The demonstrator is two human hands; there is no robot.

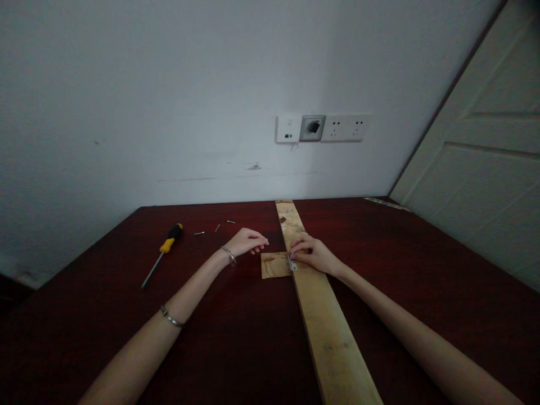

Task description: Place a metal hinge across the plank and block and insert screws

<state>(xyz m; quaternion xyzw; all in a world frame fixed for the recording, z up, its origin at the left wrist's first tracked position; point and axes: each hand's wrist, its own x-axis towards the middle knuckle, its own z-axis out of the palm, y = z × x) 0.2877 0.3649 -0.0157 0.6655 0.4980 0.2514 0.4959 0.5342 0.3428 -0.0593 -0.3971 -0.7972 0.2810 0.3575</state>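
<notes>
A long wooden plank (333,332) runs from the front of the table to the wall. A short wood piece (274,265) meets its left edge at a right angle. Where the two meet sits a small metal hinge (294,266), partly covered by fingers. My right hand (314,254) rests over the plank with thumb and fingertips closed on the hinge. To the left, my left hand (247,242) hovers above the table near the short wood piece. Its thumb and fingers are pinched together, and whatever they hold is too small to make out.
A black-and-yellow screwdriver (167,244) lies on the dark red table (219,337) at left. Several screws (217,228) are scattered beyond my left hand. The wall behind carries sockets (343,128). A pale door (485,146) stands at right.
</notes>
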